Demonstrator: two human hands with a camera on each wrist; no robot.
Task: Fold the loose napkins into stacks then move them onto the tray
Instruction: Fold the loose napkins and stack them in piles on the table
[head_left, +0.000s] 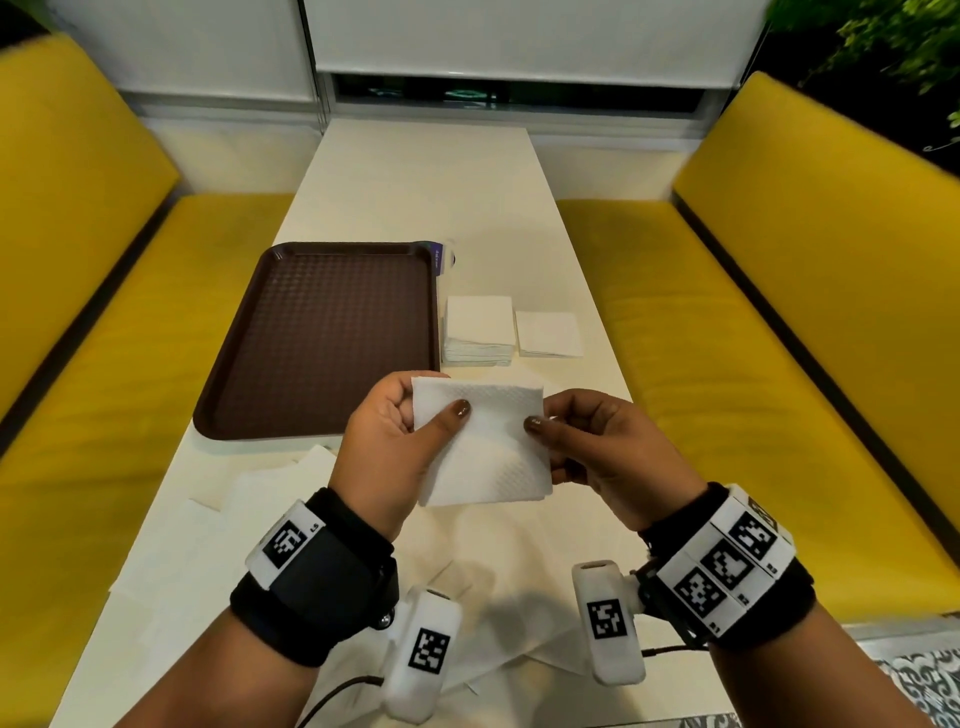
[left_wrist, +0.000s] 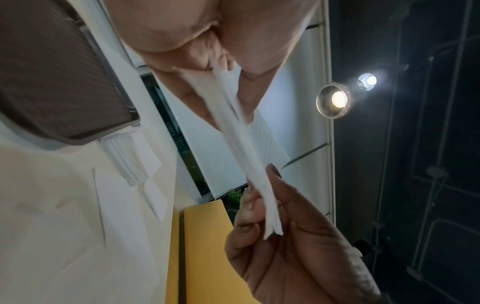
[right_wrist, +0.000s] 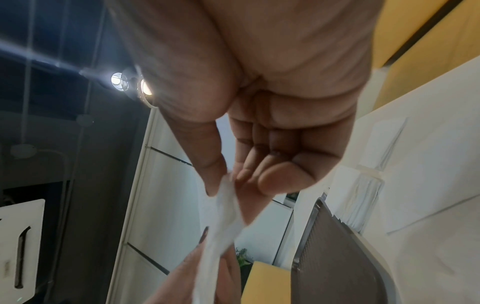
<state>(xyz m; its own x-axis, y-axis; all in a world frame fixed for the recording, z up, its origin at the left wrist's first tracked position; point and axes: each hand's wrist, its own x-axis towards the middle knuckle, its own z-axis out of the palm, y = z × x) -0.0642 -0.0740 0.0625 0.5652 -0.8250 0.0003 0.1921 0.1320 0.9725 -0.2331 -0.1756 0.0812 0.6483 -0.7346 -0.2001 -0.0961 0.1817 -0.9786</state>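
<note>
Napkin (head_left: 485, 447), white and folded, held up above the counter (head_left: 415, 187), pinched at its left edge by the left hand (head_left: 387, 452) and at its right edge by the right hand (head_left: 605, 452), thumbs on top. Brown tray (head_left: 317, 338) on the counter's left, nothing on it. Two folded stacks (head_left: 480, 332) (head_left: 548, 335) just right of the tray; loose napkins (head_left: 218, 525) spread below.
</note>
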